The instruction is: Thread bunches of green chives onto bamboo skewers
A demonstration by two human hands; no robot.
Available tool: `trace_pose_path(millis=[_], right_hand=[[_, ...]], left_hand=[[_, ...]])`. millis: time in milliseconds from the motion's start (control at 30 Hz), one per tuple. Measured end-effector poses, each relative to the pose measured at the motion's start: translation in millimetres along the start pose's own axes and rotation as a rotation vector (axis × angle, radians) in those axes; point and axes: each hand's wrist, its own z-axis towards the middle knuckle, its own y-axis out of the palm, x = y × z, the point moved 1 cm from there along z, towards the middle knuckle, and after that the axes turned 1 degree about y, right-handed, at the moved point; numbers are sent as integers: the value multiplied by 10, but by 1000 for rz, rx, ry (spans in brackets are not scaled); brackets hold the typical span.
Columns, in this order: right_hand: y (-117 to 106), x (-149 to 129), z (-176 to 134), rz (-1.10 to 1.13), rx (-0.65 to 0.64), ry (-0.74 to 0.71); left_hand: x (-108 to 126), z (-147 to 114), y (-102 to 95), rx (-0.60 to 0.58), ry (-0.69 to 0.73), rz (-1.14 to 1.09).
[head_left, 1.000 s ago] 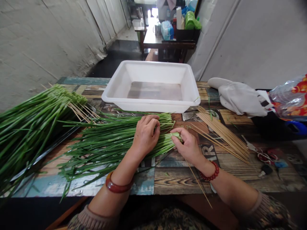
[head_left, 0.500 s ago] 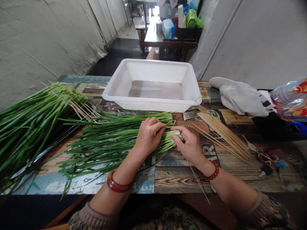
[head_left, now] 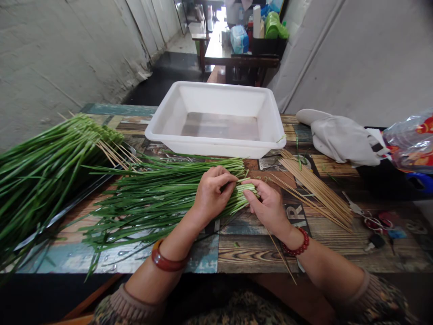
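Observation:
Loose garlic chives (head_left: 145, 203) lie across the table, leaves to the left and pale stems to the right. My left hand (head_left: 213, 192) is over them, thumb and forefinger pinched on a single chive stem held just above the stem ends. Close beside it, my right hand (head_left: 267, 203) grips a row of cut chive stems (head_left: 246, 189) between thumb and fingers. A thin bamboo skewer (head_left: 283, 259) sticks out below my right hand toward the table's front edge; its upper part is hidden by the hand.
Behind the chives stands a white plastic tub (head_left: 216, 148). Bamboo skewers (head_left: 314, 189) lie loose to the right, near keys (head_left: 374, 241) and a pale cap (head_left: 341, 135). A heap of skewered chives (head_left: 67, 158) rests on a metal tray (head_left: 72, 205) at left.
My left hand has shifted slightly right, bringing the pinched chive stem closer to my right hand. My right hand keeps its grip on the row.

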Motion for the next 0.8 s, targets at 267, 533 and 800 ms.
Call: trace_pose_path(millis=[267, 533, 800], right_hand=[[-8, -12, -17, 51, 3, -3], [1, 20, -19, 61, 3, 5], [-7, -1, -8, 31, 2, 12]], left_hand=[[-2, 12, -18, 1, -21, -43], [2, 15, -36, -20, -12, -42], [9, 22, -42, -40, 29, 19]])
